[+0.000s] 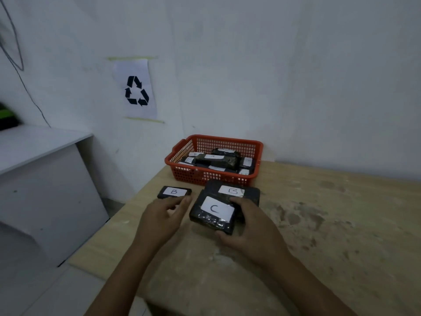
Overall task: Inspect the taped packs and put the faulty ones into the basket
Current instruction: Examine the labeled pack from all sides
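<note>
Packs wrapped in black tape lie at the near-left part of the wooden table (330,224), and the nearest, the C pack (214,213), is in the right hand (248,229): thumb on its near edge, fingers curled over its far right side, so the grip spans the pack from near to far. It looks tilted, its near edge raised toward the camera, and it overlaps the large B pack (241,192) lying flat just behind it. The left hand (159,220) hovers just left of the C pack, fingers loosely bent and holding nothing, fingertips close to the small B pack (174,192). Straight beyond, the red basket (182,160) sits against the wall, already holding several packs. If the C pack proves faulty, its path runs forward over the large B pack, and the right hand is best placed.
</note>
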{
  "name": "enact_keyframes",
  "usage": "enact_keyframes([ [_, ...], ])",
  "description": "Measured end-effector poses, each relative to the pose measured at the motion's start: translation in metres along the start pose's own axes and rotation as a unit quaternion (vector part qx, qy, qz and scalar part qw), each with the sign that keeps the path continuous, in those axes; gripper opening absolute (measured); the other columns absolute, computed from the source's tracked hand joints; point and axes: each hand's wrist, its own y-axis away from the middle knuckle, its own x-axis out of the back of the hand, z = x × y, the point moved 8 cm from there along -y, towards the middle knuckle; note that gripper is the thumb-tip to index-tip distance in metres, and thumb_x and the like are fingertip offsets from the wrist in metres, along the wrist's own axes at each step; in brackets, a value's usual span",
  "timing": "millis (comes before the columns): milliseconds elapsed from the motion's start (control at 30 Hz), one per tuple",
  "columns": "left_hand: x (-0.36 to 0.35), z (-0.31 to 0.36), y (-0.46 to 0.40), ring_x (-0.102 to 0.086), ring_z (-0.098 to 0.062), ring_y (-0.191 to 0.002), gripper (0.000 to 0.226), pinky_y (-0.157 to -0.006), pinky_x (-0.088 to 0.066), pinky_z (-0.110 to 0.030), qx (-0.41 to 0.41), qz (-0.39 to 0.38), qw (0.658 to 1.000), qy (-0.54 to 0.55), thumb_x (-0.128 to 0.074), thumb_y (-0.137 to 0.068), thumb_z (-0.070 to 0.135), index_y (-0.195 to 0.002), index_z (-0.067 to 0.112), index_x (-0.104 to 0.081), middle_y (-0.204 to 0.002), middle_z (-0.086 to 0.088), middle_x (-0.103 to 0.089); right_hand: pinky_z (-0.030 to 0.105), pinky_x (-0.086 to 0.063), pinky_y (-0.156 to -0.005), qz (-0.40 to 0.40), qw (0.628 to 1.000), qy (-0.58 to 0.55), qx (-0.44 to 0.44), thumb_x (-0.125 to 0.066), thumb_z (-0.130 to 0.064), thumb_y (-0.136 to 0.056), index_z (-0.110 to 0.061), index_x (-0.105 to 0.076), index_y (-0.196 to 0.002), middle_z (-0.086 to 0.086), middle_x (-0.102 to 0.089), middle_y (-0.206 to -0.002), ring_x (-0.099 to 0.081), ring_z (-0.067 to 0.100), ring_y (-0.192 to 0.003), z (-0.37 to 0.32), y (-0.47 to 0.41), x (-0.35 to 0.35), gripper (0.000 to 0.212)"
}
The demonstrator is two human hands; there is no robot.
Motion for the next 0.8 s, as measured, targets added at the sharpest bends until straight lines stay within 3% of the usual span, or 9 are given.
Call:
enact_keyframes([
  [67,0.017,-0.031,0.006,-0.071,-0.002,-0.101,0.036,-0.082,-0.049,-0.016,-0.017,-0.013,0.997,-0.08,-0.065,-0.104,0.05,-0.123,0.025,-0.083,-0.119,0.006,-0.082,0.026,-0.048,-0.106,-0.024,1.0,0.003,-0.004,-0.083,-0.062,-0.077,-0.036,-0.041,-0.155,-0.021,-0.049,-0.149,-0.049,0.003,-0.135,-0.014,-0.008,-0.023,0.092],
  [133,0.025,-0.066,0.013,-0.067,-0.015,-0.124,0.056,-0.103,-0.051,-0.031,-0.008,-0.061,0.986,-0.154,-0.056,-0.099,0.063,-0.133,0.025,-0.078,-0.135,0.003,-0.076,0.03,-0.048,-0.111,-0.046,0.999,-0.003,-0.008,-0.085,-0.06,-0.078,-0.036,-0.04,-0.157,-0.018,-0.049,-0.151,-0.048,0.005,-0.139,-0.026,-0.017,-0.045,0.094],
  [200,0.027,-0.1,0.02,-0.051,-0.023,-0.147,0.079,-0.123,-0.04,-0.043,0.02,-0.114,0.972,-0.206,-0.041,-0.092,0.077,-0.148,0.027,-0.067,-0.155,0.002,-0.062,0.031,-0.047,-0.113,-0.063,0.998,-0.002,-0.013,-0.086,-0.058,-0.079,-0.035,-0.039,-0.158,-0.016,-0.048,-0.153,-0.048,0.007,-0.14,-0.037,-0.026,-0.063,0.095],
  [267,0.027,-0.125,0.025,-0.027,-0.024,-0.163,0.098,-0.132,-0.026,-0.048,0.039,-0.162,0.956,-0.241,-0.031,-0.086,0.089,-0.162,0.031,-0.048,-0.172,0.004,-0.04,0.031,-0.05,-0.109,-0.075,0.997,0.001,-0.015,-0.086,-0.057,-0.08,-0.033,-0.04,-0.157,-0.016,-0.046,-0.15,-0.05,0.009,-0.136,-0.047,-0.035,-0.079,0.093],
  [367,0.023,-0.139,0.024,-0.004,-0.019,-0.168,0.128,-0.136,-0.009,-0.05,0.05,-0.21,0.942,-0.255,-0.006,-0.07,0.108,-0.172,0.033,-0.024,-0.18,0.008,-0.014,0.033,-0.052,-0.108,-0.088,0.996,0.004,-0.022,-0.085,-0.058,-0.08,-0.029,-0.039,-0.16,-0.016,-0.04,-0.148,-0.052,0.01,-0.134,-0.053,-0.047,-0.101,0.097],
  [433,0.018,-0.141,0.022,0.003,-0.017,-0.168,0.137,-0.135,-0.001,-0.05,0.053,-0.229,0.935,-0.266,0.006,-0.062,0.11,-0.174,0.032,-0.012,-0.181,0.01,-0.004,0.035,-0.05,-0.11,-0.094,0.995,0.011,-0.035,-0.084,-0.061,-0.079,-0.027,-0.039,-0.161,-0.014,-0.041,-0.148,-0.048,0.011,-0.136,-0.052,-0.052,-0.113,0.099],
  [800,0.014,-0.145,0.021,-0.001,-0.011,-0.167,0.137,-0.136,0.0,-0.048,0.052,-0.217,0.945,-0.238,-0.005,-0.065,0.11,-0.174,0.027,-0.008,-0.181,0.012,-0.002,0.04,-0.036,-0.124,-0.108,0.993,0.009,-0.055,-0.077,-0.065,-0.085,-0.024,-0.034,-0.166,-0.007,-0.044,-0.161,-0.031,0.019,-0.152,-0.045,-0.063,-0.137,0.1],
])
